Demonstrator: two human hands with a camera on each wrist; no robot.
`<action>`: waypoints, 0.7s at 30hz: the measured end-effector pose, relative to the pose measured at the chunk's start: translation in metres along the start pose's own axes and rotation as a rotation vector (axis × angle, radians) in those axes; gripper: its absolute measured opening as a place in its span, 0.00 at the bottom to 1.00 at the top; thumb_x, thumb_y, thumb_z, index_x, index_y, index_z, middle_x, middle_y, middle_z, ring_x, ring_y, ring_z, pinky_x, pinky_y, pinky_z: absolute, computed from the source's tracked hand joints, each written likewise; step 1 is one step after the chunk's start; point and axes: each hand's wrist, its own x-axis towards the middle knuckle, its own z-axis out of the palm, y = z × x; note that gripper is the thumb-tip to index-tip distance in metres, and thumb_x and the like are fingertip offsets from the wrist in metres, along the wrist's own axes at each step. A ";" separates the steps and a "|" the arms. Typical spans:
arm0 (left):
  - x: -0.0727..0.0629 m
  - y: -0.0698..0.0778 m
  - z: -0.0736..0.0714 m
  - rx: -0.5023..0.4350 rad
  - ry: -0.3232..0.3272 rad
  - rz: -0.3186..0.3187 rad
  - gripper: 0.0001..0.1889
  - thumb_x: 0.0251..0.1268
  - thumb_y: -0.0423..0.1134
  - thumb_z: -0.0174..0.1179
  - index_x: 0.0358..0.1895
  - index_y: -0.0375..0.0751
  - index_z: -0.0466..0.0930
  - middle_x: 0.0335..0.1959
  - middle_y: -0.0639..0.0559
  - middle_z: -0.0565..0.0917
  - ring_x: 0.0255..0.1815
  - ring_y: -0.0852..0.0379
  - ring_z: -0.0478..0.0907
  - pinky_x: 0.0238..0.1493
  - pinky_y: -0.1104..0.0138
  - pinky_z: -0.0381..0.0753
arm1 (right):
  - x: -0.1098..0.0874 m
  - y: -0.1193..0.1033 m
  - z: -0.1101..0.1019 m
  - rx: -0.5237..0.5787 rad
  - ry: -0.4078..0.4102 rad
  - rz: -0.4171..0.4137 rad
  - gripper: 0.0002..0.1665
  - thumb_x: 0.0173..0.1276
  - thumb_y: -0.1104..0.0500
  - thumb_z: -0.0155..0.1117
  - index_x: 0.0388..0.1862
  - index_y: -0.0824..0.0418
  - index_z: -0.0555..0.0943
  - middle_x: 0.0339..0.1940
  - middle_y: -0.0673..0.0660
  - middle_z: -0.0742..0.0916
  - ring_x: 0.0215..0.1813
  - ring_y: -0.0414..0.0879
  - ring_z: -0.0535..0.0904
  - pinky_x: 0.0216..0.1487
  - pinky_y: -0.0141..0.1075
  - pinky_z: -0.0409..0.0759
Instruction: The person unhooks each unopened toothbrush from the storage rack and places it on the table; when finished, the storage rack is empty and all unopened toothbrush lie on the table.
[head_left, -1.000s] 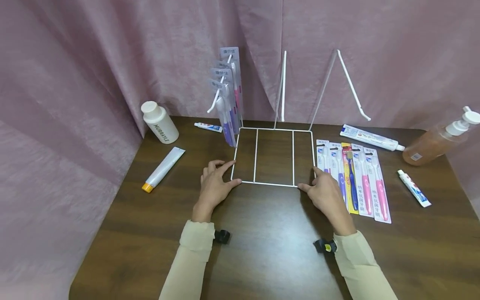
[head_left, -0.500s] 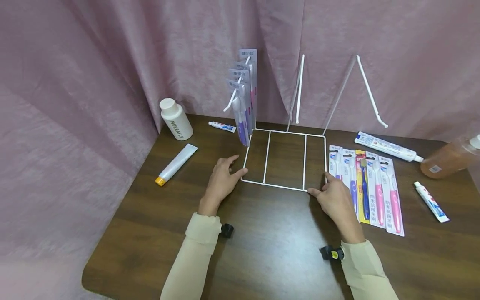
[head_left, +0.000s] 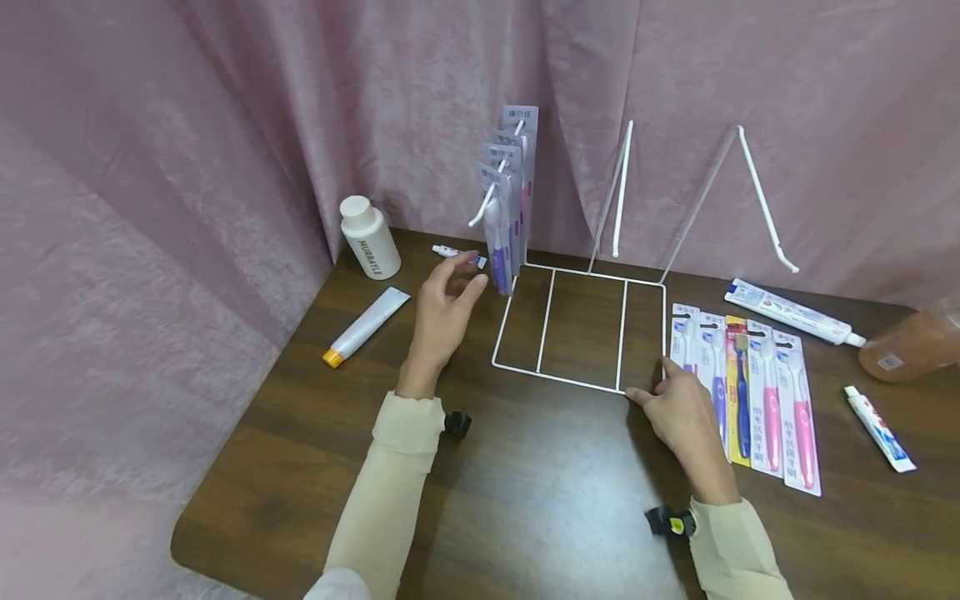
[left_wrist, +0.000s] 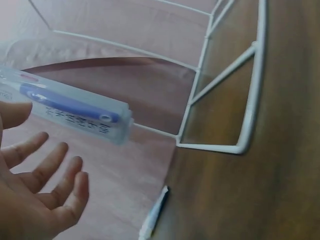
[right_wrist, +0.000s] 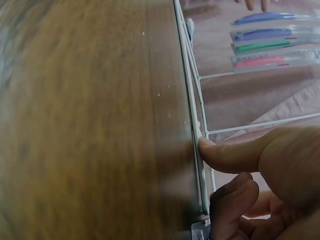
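Observation:
A white wire rack [head_left: 558,378] with three upright hooks stands on the wooden table. Several packaged toothbrushes [head_left: 498,237] hang from its left hook. My left hand [head_left: 442,317] is raised just left of the frontmost pack, thumb and fingers spread. In the left wrist view, the blue-handled toothbrush pack [left_wrist: 75,105] lies beyond the thumb, and the palm holds nothing. My right hand [head_left: 684,417] grips the rack's front right corner, thumb on the front bar and forefinger at the side bar. The right wrist view shows the thumb [right_wrist: 230,155] against the bar, other fingers curled.
More packaged toothbrushes [head_left: 772,417] lie in a row right of the rack. Beyond them are a large toothpaste tube [head_left: 795,312], a small tube [head_left: 879,429] and an amber bottle [head_left: 911,342]. At left are a white bottle [head_left: 375,248] and a yellow-capped tube [head_left: 367,327]. A pink curtain [head_left: 247,167] hangs behind.
My left hand has let go of the rack's front left corner and risen toward the hanging toothbrushes. My right hand stays at its corner. The head view has shifted left.

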 end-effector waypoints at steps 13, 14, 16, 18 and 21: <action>0.021 0.008 0.007 -0.111 0.009 0.078 0.18 0.80 0.33 0.68 0.67 0.31 0.88 0.63 0.33 0.89 0.50 0.59 0.83 0.50 0.71 0.81 | -0.004 0.003 0.000 0.007 0.006 0.004 0.58 0.72 0.42 0.84 0.84 0.77 0.71 0.33 0.59 0.95 0.47 0.62 0.87 0.47 0.57 0.84; 0.021 0.009 0.008 -0.120 0.011 0.077 0.18 0.79 0.32 0.68 0.66 0.30 0.88 0.63 0.32 0.89 0.49 0.59 0.84 0.50 0.71 0.81 | -0.004 0.003 0.000 0.008 0.004 0.006 0.58 0.71 0.42 0.84 0.84 0.77 0.71 0.33 0.59 0.95 0.46 0.61 0.87 0.47 0.56 0.83; 0.022 0.009 0.009 -0.133 0.023 0.070 0.16 0.78 0.31 0.69 0.63 0.29 0.89 0.62 0.32 0.90 0.48 0.61 0.84 0.51 0.69 0.82 | -0.004 0.001 0.000 0.009 0.004 0.007 0.58 0.72 0.42 0.84 0.84 0.77 0.71 0.35 0.61 0.95 0.46 0.61 0.87 0.46 0.55 0.83; 0.023 0.009 0.009 -0.140 0.034 0.064 0.14 0.76 0.30 0.70 0.59 0.27 0.89 0.59 0.31 0.90 0.45 0.64 0.83 0.52 0.65 0.81 | -0.004 -0.001 -0.001 0.007 0.004 0.010 0.57 0.72 0.43 0.84 0.84 0.77 0.71 0.37 0.62 0.96 0.47 0.61 0.87 0.46 0.55 0.84; 0.024 0.011 0.010 -0.154 0.046 0.060 0.11 0.74 0.29 0.71 0.53 0.25 0.90 0.53 0.33 0.93 0.44 0.63 0.85 0.53 0.63 0.83 | -0.007 -0.009 -0.005 0.008 0.001 0.014 0.57 0.72 0.44 0.84 0.84 0.78 0.71 0.39 0.64 0.96 0.47 0.62 0.87 0.47 0.56 0.84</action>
